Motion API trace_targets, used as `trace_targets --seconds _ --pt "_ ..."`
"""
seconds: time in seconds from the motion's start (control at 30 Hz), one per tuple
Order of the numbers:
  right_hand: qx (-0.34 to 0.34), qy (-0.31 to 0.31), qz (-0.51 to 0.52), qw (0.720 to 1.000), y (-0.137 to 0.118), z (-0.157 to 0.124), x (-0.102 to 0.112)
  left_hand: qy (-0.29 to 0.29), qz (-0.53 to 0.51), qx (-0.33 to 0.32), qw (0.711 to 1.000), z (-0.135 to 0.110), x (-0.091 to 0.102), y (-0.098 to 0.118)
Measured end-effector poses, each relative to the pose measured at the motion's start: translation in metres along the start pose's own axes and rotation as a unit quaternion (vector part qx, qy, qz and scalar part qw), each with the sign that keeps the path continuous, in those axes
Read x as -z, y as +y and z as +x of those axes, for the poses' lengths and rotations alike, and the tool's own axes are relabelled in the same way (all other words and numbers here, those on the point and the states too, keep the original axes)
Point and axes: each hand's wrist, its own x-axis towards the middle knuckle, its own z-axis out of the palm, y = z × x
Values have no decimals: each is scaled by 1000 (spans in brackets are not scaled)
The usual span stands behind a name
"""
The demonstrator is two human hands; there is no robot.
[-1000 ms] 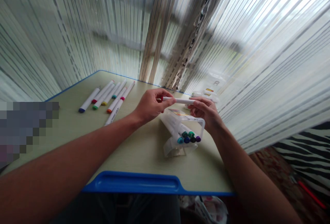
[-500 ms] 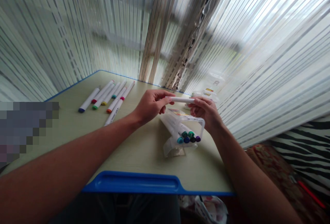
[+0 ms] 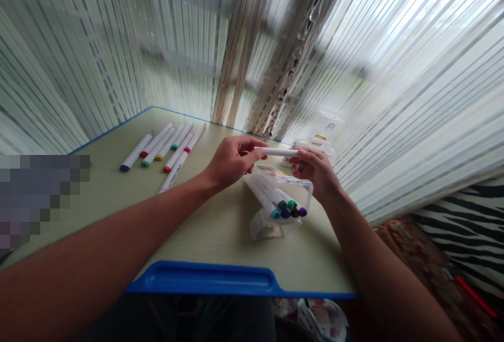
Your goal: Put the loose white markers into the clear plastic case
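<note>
A white marker (image 3: 279, 152) lies nearly level between my hands, above the table. My left hand (image 3: 235, 159) pinches its left end with thumb and fingers. The right end sits in the closed fingers of my right hand (image 3: 313, 167). Both tips of the marker are hidden by fingers, so its cap colour does not show. Just below, a clear plastic case (image 3: 307, 187) stands tilted with its end open toward me. Several markers with teal, green, blue, black and purple caps (image 3: 285, 213) rest inside it.
To the left, several white markers (image 3: 157, 145) with coloured ends lie on the pale table (image 3: 212, 226). Another clear case (image 3: 323, 145) stands at the back by the string curtain (image 3: 177, 42). A blue tray groove (image 3: 208, 278) runs along the near edge.
The left fingers have shifted slightly on the marker's left end. Both hands still hold it in nearly the same place, and the other things have not moved.
</note>
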Motion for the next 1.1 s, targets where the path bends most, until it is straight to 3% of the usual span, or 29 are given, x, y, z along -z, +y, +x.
trace_targets --seconds 0.33,1.1 --pt "-3 -32 3 999 -2 -5 -4 2 44 1 999 2 3 -3" --pt "-15 14 34 999 -1 2 2 -24 -82 60 994 0 1 3"
